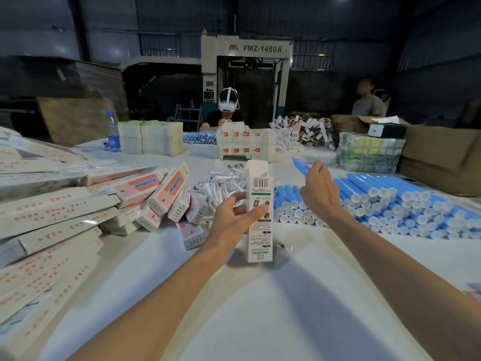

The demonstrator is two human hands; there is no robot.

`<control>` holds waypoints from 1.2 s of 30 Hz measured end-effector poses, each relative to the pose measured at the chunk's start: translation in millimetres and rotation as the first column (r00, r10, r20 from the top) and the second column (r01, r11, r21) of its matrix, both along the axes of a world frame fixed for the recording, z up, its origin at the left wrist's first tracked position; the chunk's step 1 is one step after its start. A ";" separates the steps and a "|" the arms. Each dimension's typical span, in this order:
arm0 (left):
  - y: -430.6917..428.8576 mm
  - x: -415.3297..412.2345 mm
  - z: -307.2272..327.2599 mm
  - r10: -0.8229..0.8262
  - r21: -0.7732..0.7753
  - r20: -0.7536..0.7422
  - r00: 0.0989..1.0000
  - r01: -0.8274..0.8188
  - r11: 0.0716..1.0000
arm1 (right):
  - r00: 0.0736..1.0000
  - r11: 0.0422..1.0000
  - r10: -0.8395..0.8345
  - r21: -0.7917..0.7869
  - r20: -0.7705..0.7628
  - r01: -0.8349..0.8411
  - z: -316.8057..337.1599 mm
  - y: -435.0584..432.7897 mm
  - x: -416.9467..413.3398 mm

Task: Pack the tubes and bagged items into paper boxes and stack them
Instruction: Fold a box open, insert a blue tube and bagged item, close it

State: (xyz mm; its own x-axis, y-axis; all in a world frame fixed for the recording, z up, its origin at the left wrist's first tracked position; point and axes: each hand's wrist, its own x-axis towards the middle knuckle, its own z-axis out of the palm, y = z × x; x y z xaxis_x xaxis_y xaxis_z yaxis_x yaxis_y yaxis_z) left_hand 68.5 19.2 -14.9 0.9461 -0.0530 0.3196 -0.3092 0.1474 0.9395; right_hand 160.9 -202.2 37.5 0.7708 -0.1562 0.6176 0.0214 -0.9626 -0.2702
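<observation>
Machine (246,74), header panel: "FMZ-1450A". Upright white box (259,212): green print, upside down, "SONIC ELECTRIC"; barcode near top.

flat cartons (46,217) left on table (260,295); bagged items (221,183) behind upright box (259,239); tubes (390,204) right of box

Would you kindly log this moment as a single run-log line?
left hand: holds upright paper box, top flap open | right hand: holds blue tube | tube not yet inside box

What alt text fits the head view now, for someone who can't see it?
The left hand holds an upright paper box, top flap open, while the right hand holds a blue tube above the tube pile. Pink boxes lie heaped to the left.
</observation>
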 end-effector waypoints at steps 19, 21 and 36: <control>-3.2 -13.2 2.1 -0.021 0.192 0.083 0.996 0.005 0.981 | 0.783 0.425 0.607 0.776 0.138 -0.466 46.5 22.4 -91.2; -4.4 -14.2 3.0 -0.021 0.208 0.099 0.995 0.000 0.978 | 0.775 0.501 0.630 0.740 0.044 -0.449 45.7 20.2 -89.9; 2.2 -10.9 3.4 0.033 0.258 0.107 0.994 -0.060 0.964 | 0.745 0.653 0.666 0.452 0.040 -0.608 30.2 41.7 -83.2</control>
State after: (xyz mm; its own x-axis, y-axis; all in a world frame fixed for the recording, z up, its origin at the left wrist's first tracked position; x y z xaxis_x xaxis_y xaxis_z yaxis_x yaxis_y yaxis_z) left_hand 57.6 21.4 -11.6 0.9129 -0.1034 0.3949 -0.4054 -0.1150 0.9069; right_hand 77.6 -160.5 67.7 0.8389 0.1886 0.5106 0.5270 -0.5164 -0.6750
